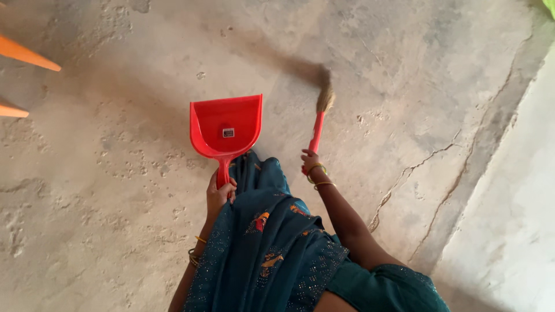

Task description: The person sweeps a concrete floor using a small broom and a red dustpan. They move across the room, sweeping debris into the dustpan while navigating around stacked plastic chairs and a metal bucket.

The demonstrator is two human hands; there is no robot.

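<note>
My left hand (pixel 218 195) grips the handle of a red plastic dustpan (pixel 226 128), whose open mouth points away from me over the concrete floor. My right hand (pixel 310 160) holds the red handle of a small broom (pixel 319 118); its straw bristles touch the floor up and to the right of the dustpan, about a hand's width from it. Both wrists wear gold bangles. A teal patterned cloth hangs between my arms and hides the floor below them.
The floor is rough grey concrete (pixel 115 173) with a long crack (pixel 416 167) on the right. A paler raised strip (pixel 509 202) runs along the right edge. Two orange legs (pixel 26 55) jut in at the upper left.
</note>
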